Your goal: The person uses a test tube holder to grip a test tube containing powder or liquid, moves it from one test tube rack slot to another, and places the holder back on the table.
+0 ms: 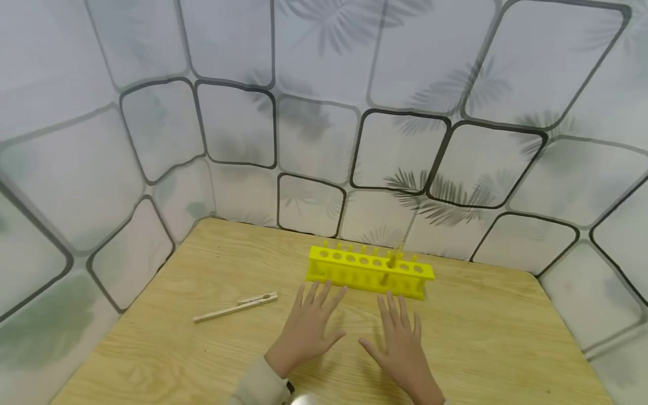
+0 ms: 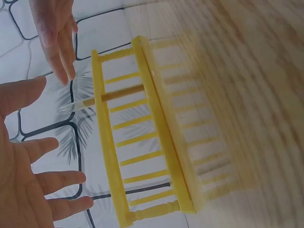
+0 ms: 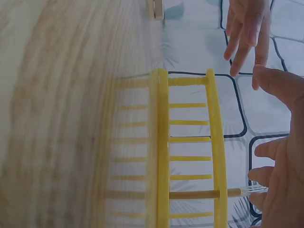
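A yellow test tube rack (image 1: 369, 273) stands on the table, with a row of round holes along its top and short pegs behind. In one hole toward its right end stands a slender tan piece (image 2: 122, 92) with a see-through upper end (image 3: 253, 189). My left hand (image 1: 307, 326) is in front of the rack's left half, fingers straight and spread. Before the right half is my right hand (image 1: 402, 349), fingers also extended, thumb toward the other hand. Neither holds anything. To the left of them lies a wooden test tube clamp (image 1: 238, 307).
The wood-grain table (image 1: 167, 349) reaches back to a patterned curtain-like backdrop (image 1: 314, 135) with leaf prints and dark outlined shapes, which also encloses both sides. A small pale rounded thing (image 1: 305, 399) shows at the bottom edge.
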